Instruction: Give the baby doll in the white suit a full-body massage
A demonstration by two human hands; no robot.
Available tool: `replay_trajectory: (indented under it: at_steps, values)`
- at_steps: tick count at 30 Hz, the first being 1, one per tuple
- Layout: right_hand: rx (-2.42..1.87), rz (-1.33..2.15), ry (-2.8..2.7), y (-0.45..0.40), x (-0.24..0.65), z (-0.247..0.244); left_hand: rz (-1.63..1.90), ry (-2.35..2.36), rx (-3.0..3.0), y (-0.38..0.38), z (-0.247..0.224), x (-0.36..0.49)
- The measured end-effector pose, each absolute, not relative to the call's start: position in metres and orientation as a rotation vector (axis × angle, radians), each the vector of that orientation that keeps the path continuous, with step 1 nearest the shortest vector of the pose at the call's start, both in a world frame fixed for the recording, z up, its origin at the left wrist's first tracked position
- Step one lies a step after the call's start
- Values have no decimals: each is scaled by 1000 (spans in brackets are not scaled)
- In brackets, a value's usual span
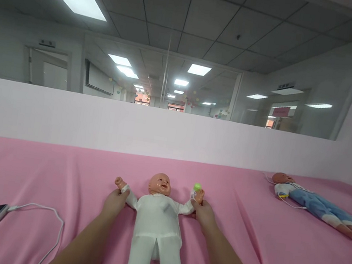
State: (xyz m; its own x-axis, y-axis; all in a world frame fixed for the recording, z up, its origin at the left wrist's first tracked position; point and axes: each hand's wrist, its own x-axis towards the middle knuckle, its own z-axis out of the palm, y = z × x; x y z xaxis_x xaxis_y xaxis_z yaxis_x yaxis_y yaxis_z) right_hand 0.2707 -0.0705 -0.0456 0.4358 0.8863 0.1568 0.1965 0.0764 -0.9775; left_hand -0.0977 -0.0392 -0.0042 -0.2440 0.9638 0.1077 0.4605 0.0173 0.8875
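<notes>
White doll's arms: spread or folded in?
Spread. The white doll has both arms out to its sides, the person's left hand holding one, the right hand the other.

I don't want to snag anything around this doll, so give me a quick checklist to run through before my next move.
1. White-clothed doll lying face up on the pink cloth: ok.
2. Left hand holding the doll's sleeved arm on its side: ok.
3. Right hand holding the other sleeved arm: ok.
4. White cable apart from the doll: ok, it lies off to the left.
5. Green item by the doll's hand, loose or attached: cannot tell.
6. Doll's feet free: cannot tell, out of frame.
</notes>
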Motion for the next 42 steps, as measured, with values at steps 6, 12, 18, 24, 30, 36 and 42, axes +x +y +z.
replay_trajectory:
  at_steps: [6,12,18,24,30,36,42]
  values:
    - [-1310,606,-1033,-76,262,-45,1252,1649,1510,-44,-2,-97]
    - [-1134,466,-1301,-86,243,-35,1216,1468,1848,-57,0,-80]
    - [-1075,256,-1717,-102,221,-30,1136,1358,2298,-65,-2,-61]
    - [-1041,54,-1916,-106,216,-30,1002,1377,2373,-71,2,-54]
    - [-1120,334,-1621,-99,228,-29,1151,1417,2049,-63,1,-63]
    - [-1375,440,-1184,-84,255,-36,1231,1608,1574,-45,-4,-87]
    - [-1599,533,-1043,-74,276,-43,1249,1641,1349,-41,-3,-94]
